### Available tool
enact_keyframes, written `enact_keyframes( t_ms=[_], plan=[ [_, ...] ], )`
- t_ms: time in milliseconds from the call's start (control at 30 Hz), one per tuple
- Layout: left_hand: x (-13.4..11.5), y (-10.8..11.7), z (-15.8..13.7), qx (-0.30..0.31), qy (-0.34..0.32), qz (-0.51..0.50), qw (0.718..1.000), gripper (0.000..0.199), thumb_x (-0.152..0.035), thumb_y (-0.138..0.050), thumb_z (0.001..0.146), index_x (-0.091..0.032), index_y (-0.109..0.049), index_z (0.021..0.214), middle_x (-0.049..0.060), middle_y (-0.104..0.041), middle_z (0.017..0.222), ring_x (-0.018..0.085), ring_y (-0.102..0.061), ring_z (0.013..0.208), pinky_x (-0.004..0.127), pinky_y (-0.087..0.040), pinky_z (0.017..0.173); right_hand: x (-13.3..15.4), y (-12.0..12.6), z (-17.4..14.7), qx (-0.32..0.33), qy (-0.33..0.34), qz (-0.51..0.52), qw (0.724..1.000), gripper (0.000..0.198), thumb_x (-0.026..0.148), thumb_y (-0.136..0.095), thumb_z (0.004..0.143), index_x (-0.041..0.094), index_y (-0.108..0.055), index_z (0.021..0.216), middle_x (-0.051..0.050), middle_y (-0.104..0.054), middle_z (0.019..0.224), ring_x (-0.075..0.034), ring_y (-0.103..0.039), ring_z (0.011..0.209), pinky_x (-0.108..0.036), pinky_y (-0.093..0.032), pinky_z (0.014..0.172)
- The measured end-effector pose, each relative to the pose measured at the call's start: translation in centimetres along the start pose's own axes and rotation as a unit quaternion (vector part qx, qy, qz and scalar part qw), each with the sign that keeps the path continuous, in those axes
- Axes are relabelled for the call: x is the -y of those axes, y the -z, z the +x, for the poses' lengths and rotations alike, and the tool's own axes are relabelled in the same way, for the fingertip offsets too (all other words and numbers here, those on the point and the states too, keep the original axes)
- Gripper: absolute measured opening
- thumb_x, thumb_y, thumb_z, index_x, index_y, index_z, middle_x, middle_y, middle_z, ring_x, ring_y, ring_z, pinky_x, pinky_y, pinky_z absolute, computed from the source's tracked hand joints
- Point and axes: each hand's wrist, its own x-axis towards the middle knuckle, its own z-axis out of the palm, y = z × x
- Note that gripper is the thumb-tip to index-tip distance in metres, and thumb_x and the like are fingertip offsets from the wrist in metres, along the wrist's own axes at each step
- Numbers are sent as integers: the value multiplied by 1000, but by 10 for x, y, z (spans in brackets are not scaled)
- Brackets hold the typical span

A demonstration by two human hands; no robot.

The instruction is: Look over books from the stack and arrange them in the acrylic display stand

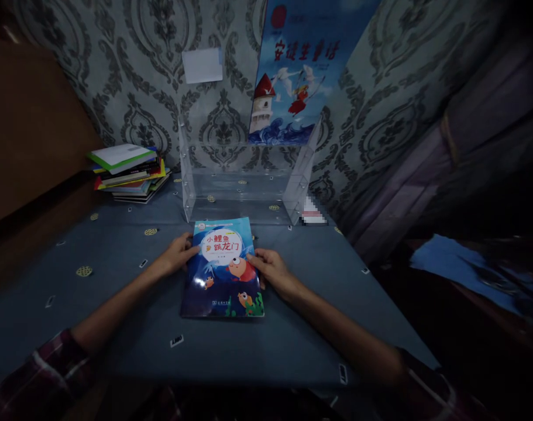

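A blue children's book (222,286) with orange fish and red Chinese lettering on its cover is held between my two hands over the table, front cover up. My left hand (179,254) grips its left edge, thumb on the cover and fingers curled beneath. On the right edge, my right hand (272,269) holds it the same way, thumb on top. Just behind the book stands a clear acrylic rack (240,187) with side panels and shelves; nothing shows on its shelves.
At the back left sits a stack of books (130,175). A blue poster (296,76) and a white card (203,65) are on the patterned wall. The tablecloth (117,280) is grey-blue. Right of the table are a curtain (406,175) and blue cloth (459,272).
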Motion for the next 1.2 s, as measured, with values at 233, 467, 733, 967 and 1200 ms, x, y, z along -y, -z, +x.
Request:
enact_keyframes(
  t_ms=[233, 467, 733, 967, 1200],
  plan=[
    [-4, 6, 21, -13, -106, 147, 983, 36, -22, -70, 68, -18, -74, 104, -2, -57, 58, 14, -51, 53, 21, -38, 52, 2, -10, -14, 96, -91, 83, 988, 48, 55, -77, 74, 16, -55, 92, -1, -69, 66, -14, -67, 52, -19, -49, 42],
    [-20, 11, 44, -2, -126, 248, 961, 36, -12, -61, 74, -21, -78, 104, 1, -70, 76, 20, -61, 72, 27, -47, 81, 3, -47, -36, 215, -170, 203, 940, 36, 35, -71, 87, 17, -48, 108, -6, -72, 88, -18, -75, 74, -26, -59, 65],
    [-27, -7, 24, 79, -225, 486, 841, 42, -21, -51, 89, -21, -66, 129, 11, -63, 118, 27, -58, 111, 41, -45, 100, 1, -61, -42, 349, -205, 189, 895, 45, 37, -75, 84, 14, -52, 115, -3, -70, 79, -16, -73, 65, -26, -58, 61],
    [-34, -57, -50, 119, -328, 564, 748, 39, -48, -49, 100, -16, -62, 120, 13, -60, 121, 28, -54, 110, 44, -45, 96, 29, 7, -11, 224, -13, 83, 971, 37, 49, -67, 87, 13, -68, 96, -4, -73, 72, -12, -68, 57, -19, -45, 47],
    [-20, -80, -69, 80, -320, 628, 705, 30, -42, -53, 100, -15, -61, 110, 14, -61, 119, 30, -54, 109, 45, -47, 93, 2, 21, 14, -28, 154, 5, 988, 37, 49, -59, 91, 18, -68, 109, -5, -77, 90, -16, -70, 88, -30, -50, 86]
  ],
)
